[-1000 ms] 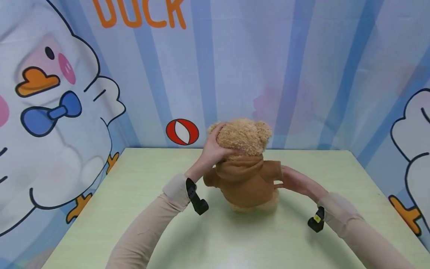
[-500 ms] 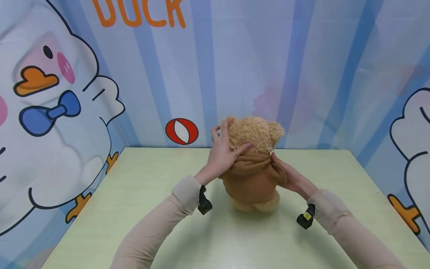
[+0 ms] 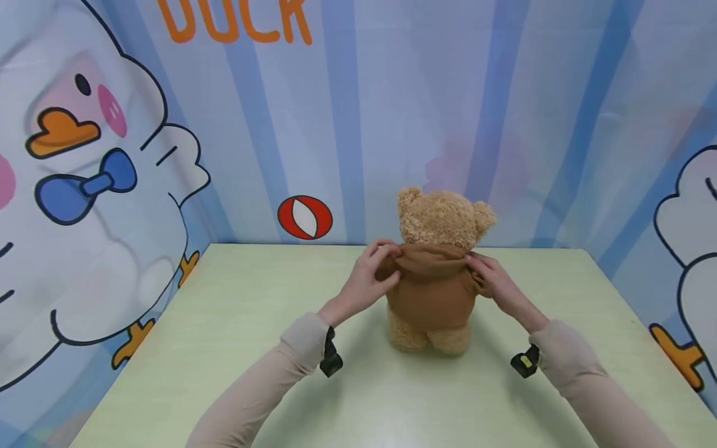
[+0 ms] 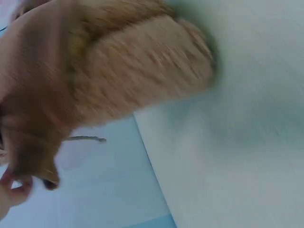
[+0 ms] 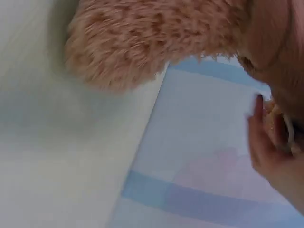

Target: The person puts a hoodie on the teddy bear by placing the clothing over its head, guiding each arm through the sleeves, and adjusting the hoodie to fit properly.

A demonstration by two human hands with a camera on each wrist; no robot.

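A fluffy tan teddy bear (image 3: 445, 218) stands upright on the table with its back to the head camera. It wears a brown hoodie (image 3: 431, 302), whose hood lies folded behind the neck. My left hand (image 3: 366, 280) holds the hoodie at the left shoulder, curled fingers on the hood's edge and thumb lower down. At the opposite shoulder my right hand (image 3: 498, 283) pinches the other end of the hood. The left wrist view is blurred, with a furry leg (image 4: 147, 66) and the brown cloth (image 4: 33, 80) in it. In the right wrist view another leg (image 5: 133, 38) fills the top.
The pale green table (image 3: 252, 292) runs back to a striped blue backdrop (image 3: 386, 124) printed with ducks and a red ball. A black wrist camera (image 3: 330, 354) hangs at the left cuff, and another wrist camera (image 3: 525, 362) at the right one.
The bear has shifted right and now stands straighter. My left hand has gone from its head down to the hood's left side, my right hand from the arm up to the hood's right side.
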